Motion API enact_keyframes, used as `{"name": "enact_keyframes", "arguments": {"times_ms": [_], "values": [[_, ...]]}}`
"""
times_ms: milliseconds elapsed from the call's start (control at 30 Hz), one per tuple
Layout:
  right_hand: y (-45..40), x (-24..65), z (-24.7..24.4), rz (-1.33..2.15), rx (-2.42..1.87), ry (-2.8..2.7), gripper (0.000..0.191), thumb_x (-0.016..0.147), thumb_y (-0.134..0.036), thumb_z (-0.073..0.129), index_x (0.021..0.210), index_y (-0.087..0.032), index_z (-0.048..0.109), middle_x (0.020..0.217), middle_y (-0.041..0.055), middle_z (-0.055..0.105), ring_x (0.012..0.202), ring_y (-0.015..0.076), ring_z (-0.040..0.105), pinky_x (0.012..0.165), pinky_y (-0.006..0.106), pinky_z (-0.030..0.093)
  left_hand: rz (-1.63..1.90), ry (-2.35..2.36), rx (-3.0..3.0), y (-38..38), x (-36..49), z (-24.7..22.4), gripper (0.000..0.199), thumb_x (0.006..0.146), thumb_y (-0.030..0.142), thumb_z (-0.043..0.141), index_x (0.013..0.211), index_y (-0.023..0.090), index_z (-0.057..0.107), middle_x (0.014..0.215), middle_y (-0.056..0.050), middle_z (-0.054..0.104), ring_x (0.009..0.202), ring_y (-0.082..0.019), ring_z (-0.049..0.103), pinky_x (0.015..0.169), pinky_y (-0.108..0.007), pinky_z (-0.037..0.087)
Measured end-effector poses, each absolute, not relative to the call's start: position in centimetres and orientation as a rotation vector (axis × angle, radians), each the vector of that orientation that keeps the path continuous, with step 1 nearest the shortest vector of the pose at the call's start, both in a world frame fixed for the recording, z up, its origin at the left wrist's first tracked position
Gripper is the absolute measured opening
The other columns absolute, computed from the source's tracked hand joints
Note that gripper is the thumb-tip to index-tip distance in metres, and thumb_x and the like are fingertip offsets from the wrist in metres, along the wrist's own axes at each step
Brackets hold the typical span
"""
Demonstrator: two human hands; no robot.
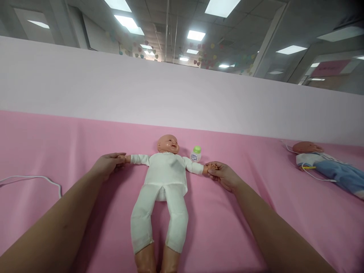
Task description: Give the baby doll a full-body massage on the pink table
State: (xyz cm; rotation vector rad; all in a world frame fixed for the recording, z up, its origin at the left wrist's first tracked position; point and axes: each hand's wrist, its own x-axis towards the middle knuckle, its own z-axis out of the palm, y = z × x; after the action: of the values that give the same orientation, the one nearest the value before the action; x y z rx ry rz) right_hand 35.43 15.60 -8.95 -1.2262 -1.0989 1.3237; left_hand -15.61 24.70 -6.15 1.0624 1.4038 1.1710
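Note:
A baby doll [166, 170] with a white cloth body lies on its back on the pink cover [222, 227], its head toward the wall and both arms stretched out sideways. My left hand [106, 165] is closed around the doll's hand on the left side of the view. On the other side, my right hand [224, 175] pinches the doll's other hand between thumb and fingers, with the doll's small fingers showing. Just above that arm stands a small clear bottle [196, 154] with a green cap, apart from my hand.
At the far right lies another doll [332, 167] in blue clothing, with a white cord and a yellow piece by it. A white cable [34, 176] runs in from the left. Behind the cover rises a white padded wall [170, 94] below glass panels.

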Motion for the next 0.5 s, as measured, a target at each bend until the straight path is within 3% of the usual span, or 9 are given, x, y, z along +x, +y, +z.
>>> {"name": "enact_keyframes", "arguments": {"times_ms": [200,333,500], "values": [[15.58,34.86,-8.47,1.177,-1.303,-1.068,0.045,0.069,-0.056,0.091,0.090,-0.019,0.075,0.077,0.0019,0.064,0.069,0.0145,0.051,0.064,0.030,0.040,1.186,1.451,1.052,24.77,-15.46,-6.34,0.045,0.064,0.039,0.090,0.101,0.018,0.080,0.088,-0.007,0.078,0.073,-0.019,0.072,0.068,-0.027,0.062],[15.92,35.06,-8.64,1.105,-1.325,-1.009,0.049,0.072,-0.063,0.086,0.089,-0.017,0.077,0.077,0.0047,0.063,0.068,0.0158,0.049,0.063,0.032,0.041,1.191,1.453,1.032,24.68,-15.26,-6.23,0.035,0.068,0.034,0.084,0.098,0.017,0.078,0.092,-0.008,0.078,0.076,-0.020,0.073,0.072,-0.029,0.063],[16.23,35.62,-9.29,1.127,-1.275,-0.941,0.048,0.066,-0.055,0.093,0.094,-0.018,0.080,0.090,0.0085,0.069,0.077,0.0190,0.056,0.072,0.035,0.050,1.149,1.397,1.033,24.31,-15.31,-5.89,0.038,0.064,0.023,0.085,0.100,0.015,0.077,0.104,-0.012,0.078,0.090,-0.024,0.075,0.081,-0.031,0.064]]}}
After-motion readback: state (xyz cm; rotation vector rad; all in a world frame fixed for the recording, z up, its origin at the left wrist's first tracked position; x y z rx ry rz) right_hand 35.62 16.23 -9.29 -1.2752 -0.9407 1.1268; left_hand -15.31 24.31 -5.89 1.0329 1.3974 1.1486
